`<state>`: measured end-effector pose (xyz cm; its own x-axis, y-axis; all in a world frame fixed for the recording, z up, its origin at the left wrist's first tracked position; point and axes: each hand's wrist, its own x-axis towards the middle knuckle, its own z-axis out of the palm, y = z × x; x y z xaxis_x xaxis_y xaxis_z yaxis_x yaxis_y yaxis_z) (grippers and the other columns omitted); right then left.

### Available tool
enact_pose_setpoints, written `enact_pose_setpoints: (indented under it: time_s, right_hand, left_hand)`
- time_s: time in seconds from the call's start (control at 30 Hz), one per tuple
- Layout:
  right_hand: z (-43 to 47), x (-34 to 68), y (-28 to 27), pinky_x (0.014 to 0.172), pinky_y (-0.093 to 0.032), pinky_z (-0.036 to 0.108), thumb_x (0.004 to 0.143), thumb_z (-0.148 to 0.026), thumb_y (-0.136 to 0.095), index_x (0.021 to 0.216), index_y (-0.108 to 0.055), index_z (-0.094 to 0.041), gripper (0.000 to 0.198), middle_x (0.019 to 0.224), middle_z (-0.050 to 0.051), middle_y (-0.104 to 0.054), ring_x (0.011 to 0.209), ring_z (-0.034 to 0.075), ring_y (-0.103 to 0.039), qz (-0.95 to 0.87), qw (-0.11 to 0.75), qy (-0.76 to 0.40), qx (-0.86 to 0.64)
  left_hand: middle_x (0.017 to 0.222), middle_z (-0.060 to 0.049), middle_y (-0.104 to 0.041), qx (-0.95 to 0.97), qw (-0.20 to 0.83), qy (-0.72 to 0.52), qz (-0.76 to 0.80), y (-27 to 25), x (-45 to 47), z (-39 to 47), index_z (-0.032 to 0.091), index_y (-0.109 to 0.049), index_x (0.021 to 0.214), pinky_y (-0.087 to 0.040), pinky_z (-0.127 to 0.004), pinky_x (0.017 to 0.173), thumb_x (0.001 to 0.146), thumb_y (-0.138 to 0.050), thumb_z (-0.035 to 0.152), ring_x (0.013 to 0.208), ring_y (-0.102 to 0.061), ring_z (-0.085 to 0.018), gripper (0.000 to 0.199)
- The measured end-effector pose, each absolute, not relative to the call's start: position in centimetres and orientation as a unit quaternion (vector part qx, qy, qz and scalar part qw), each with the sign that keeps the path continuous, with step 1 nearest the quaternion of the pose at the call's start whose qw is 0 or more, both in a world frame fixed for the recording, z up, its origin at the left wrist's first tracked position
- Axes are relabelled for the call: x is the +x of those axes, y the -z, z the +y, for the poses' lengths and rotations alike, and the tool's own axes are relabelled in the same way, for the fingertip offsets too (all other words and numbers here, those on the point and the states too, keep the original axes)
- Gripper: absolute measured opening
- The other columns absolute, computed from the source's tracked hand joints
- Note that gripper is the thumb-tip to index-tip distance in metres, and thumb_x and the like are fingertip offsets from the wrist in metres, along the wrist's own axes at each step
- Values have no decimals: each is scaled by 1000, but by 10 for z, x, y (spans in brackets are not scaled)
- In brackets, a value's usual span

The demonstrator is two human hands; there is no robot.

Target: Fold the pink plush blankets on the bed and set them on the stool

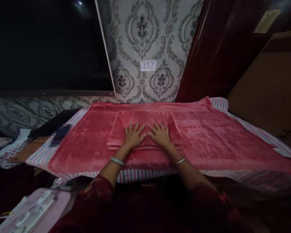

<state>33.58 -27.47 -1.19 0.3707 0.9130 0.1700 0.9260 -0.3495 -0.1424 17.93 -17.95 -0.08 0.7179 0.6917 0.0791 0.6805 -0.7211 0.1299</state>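
Note:
A folded pink-red plush cloth [145,119], perhaps a blanket, lies in a neat layered rectangle at the middle of the surface. My left hand [134,136] rests flat on its left half, fingers spread. On the right half lies my right hand [160,136], palm down and fingers apart. Both hands touch the top layer and grip nothing. Beneath the folded piece spreads a larger plush cover [208,139] of the same colour. A striped cloth [138,175] shows under its edges. The layers under my palms are hidden.
A blurred-out dark object [60,135] sits on the left edge. Behind stand a television [46,48] and patterned wall [142,35] with a paper marked 277 [148,65]. A cardboard box [269,87] leans at right. A pink stool-like piece [60,197] holds white items at lower left.

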Motion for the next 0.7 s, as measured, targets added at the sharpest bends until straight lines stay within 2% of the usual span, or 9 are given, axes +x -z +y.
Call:
enact_pose_setpoints:
  time_s: [0.1,0.2,0.3,0.37,0.43,0.5,0.7]
  right_hand:
    - [-290,349,5,120,-22,63,104,-49,-38,156,-44,-34,55,167,5,-35,154,33,-26,-555,93,7,-827]
    - [-315,369,17,118,-23,67,104,-45,-37,152,-51,-30,52,163,7,-41,152,36,-28,-511,120,43,-850]
    - [-339,389,46,117,-31,60,103,-42,-35,149,-54,-24,53,164,10,-39,149,34,-34,-478,219,73,-848]
    - [-350,399,66,116,-35,53,102,-43,-32,149,-52,-19,57,161,14,-42,145,31,-41,-466,310,68,-826]
    - [-356,405,79,116,-37,49,100,-46,-29,149,-51,-15,62,154,17,-50,141,28,-46,-455,390,55,-799]
    - [-360,406,84,116,-38,48,98,-51,-29,148,-50,-13,66,149,17,-55,139,27,-49,-441,436,43,-783]
    - [-359,398,82,115,-37,50,96,-60,-30,153,-43,-12,75,150,19,-54,137,31,-51,-357,459,37,-813]
  left_hand:
    - [169,-8,-30,918,39,-58,390,-9,157,-175,31,-32,161,-16,-67,122,100,-39,58,155,-23,-40,67]
    - [165,-13,-37,887,20,-93,452,-3,119,-165,25,-44,156,-17,-69,121,101,-39,53,153,-29,-40,62]
    - [162,-17,-40,855,62,-195,476,21,83,-154,17,-50,151,-32,-57,120,101,-35,43,147,-41,-35,58]
    - [152,-20,-52,841,110,-277,452,39,68,-148,11,-53,146,-40,-48,117,101,-31,39,138,-53,-30,58]
    - [139,-18,-64,826,147,-340,425,51,61,-144,12,-58,141,-43,-46,115,100,-31,39,131,-59,-27,56]
    - [135,-15,-67,800,183,-378,429,56,58,-141,15,-59,139,-45,-46,113,99,-36,42,128,-62,-27,53]
    - [122,-15,-73,698,290,-382,532,52,56,-132,14,-60,138,-53,-49,102,93,-53,50,116,-68,-32,58]
